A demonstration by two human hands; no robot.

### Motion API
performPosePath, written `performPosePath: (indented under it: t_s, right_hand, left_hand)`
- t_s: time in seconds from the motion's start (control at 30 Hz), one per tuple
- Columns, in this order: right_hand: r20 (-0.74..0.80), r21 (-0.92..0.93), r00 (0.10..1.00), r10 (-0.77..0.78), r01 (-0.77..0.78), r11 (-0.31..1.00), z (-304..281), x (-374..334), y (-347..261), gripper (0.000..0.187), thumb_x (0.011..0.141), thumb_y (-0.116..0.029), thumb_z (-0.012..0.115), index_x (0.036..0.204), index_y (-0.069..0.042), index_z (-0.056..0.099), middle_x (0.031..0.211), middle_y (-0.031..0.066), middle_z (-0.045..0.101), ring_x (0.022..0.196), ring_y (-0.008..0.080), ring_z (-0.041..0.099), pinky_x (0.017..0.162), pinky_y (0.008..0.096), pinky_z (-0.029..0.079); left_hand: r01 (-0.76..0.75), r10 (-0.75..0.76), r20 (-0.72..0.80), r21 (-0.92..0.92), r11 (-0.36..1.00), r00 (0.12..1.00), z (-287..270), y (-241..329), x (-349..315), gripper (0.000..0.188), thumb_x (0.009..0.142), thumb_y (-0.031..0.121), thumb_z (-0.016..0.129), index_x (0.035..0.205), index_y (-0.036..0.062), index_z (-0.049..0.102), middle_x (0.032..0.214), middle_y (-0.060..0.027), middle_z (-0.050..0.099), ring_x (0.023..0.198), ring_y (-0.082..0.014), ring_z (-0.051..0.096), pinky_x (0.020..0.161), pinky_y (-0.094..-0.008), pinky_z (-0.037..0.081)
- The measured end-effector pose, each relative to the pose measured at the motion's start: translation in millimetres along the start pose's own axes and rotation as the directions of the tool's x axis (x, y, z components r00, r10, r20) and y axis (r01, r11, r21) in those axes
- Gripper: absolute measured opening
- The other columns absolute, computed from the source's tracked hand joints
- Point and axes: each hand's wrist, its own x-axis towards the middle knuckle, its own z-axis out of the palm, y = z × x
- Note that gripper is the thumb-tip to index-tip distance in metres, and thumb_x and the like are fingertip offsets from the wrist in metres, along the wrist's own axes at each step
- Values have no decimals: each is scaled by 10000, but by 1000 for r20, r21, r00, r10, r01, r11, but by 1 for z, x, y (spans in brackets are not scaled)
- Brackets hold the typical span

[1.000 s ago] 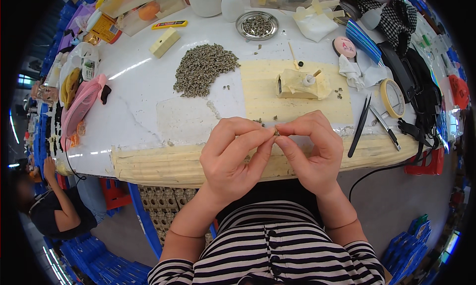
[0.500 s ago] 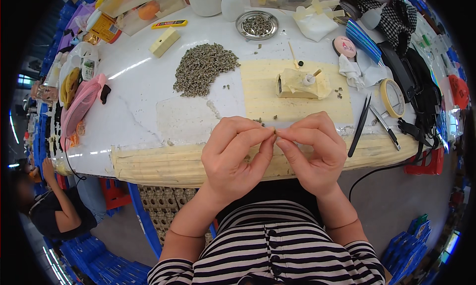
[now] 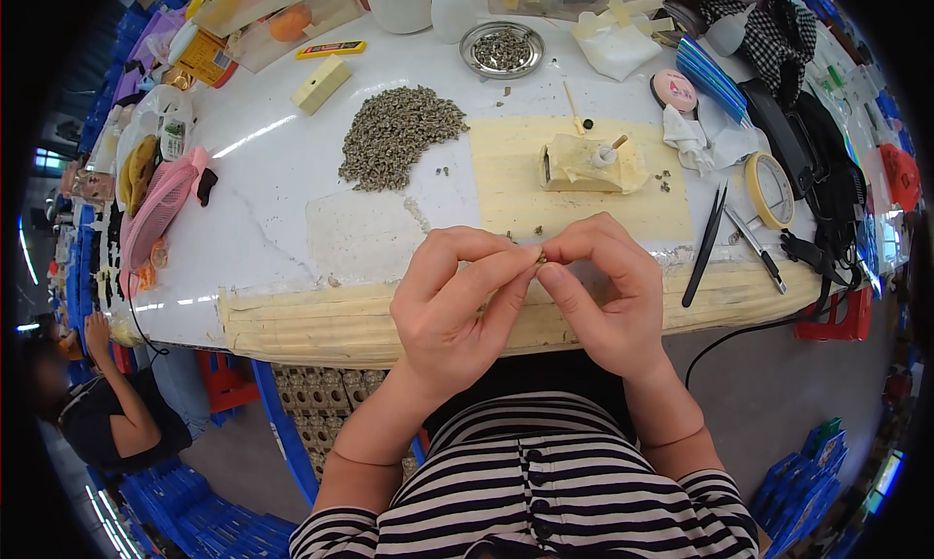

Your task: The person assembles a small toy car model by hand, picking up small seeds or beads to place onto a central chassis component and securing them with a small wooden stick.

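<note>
Brownish sm. pc. (image 3: pixel 541 258) pinched btwn L hand (image 3: pixel 452 306) & R hand (image 3: pixel 613 306), both narrow.

The tiny pinched piece (image 3: pixel 541 259) is mostly hidden.

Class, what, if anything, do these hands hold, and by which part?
A tiny metallic piece, pinched where the fingertips of the left hand and right hand meet; which part of it is gripped is too small to tell.

Left hand (image 3: pixel 446 301): thumb and index finger pinched together near their tips
Right hand (image 3: pixel 611 301): thumb and index finger curved inward, tips beside the left fingertips
Left forearm (image 3: pixel 377 428): bare, slanting inward
Right forearm (image 3: pixel 666 413): bare, slanting inward
</note>
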Motion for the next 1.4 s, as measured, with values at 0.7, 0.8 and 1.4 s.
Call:
performPosePath:
  t_s: [0.7, 0.8, 1.4]
  right_hand:
    - [-34, -97, 995, -89, 86, 992, 1, 0, -2, 132, 811, -3, 760, 942, -18, 750, 871, 89, 680, 790, 212, 616, 705, 299, 489]
    - [-42, -63, 997, -69, 67, 996, 0, -1, -1, 96, 835, -8, 740, 931, -13, 744, 872, 91, 684, 804, 214, 620, 717, 299, 492]
    - [-36, 17, 999, 23, -22, 1000, -2, -1, -3, 75, 819, -11, 764, 869, 0, 710, 853, 84, 680, 808, 206, 621, 728, 299, 488]
  left_hand:
    - [2, -2, -17, 15, 1000, 1000, 0, 3, 1, 237, 740, -60, 793, 953, 27, 735, 873, -78, 674, 772, -220, 637, 657, -303, 509]
    - [2, -2, -16, 19, 1000, 1000, 0, 2, 1, 237, 742, -60, 792, 955, 29, 735, 873, -77, 674, 774, -223, 636, 659, -306, 508]
    - [-25, 25, -7, 40, 999, 1000, 0, 2, 0, 244, 728, -50, 797, 950, 37, 747, 880, -72, 662, 785, -221, 630, 665, -305, 502]
